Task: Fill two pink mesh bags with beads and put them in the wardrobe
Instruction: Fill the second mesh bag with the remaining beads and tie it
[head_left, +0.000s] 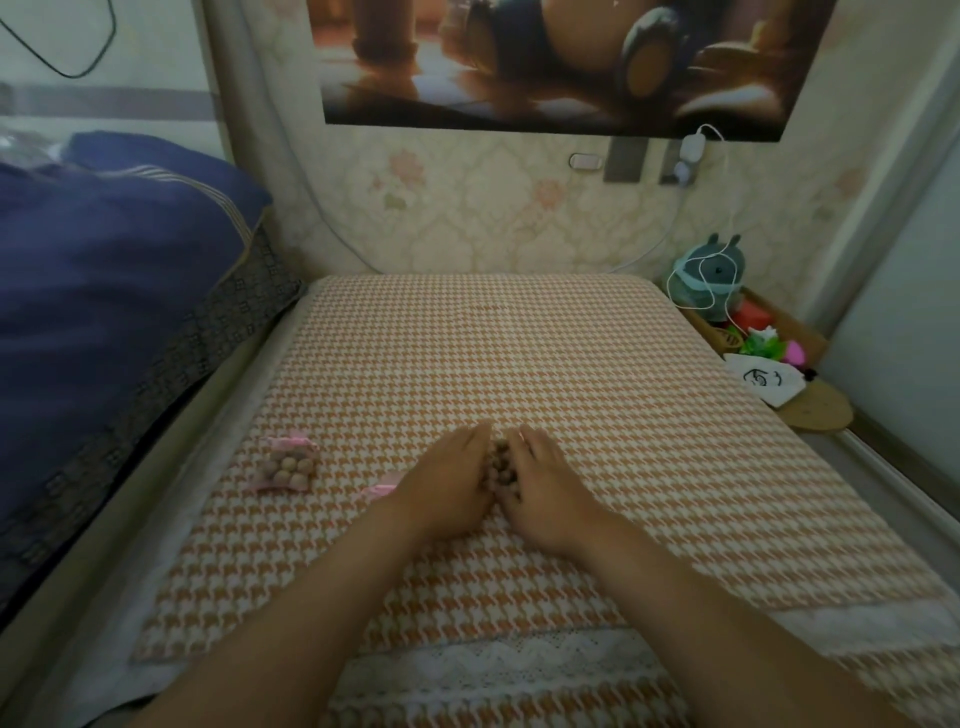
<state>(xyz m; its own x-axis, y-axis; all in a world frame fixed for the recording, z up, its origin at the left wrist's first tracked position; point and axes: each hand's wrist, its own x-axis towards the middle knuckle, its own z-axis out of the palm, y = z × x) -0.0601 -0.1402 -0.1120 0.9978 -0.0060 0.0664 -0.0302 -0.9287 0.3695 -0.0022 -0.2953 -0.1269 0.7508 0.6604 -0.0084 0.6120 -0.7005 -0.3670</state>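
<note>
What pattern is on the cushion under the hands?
Orange-and-white houndstooth cushion, clearest in the head view.

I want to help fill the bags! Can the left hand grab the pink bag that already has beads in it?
Probably yes. The filled pink bag lies in the open on the checked cloth, left of the left hand, with nothing between them. That hand is cupping loose beads now.

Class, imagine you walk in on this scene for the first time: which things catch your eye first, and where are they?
First, the left hand and right hand, cupped around a small heap of brown beads in the middle of the orange checked cloth. Next, to their left, a pink mesh bag already holding beads lies on the cloth. Further left, a dark blue quilt fills the side.
</note>
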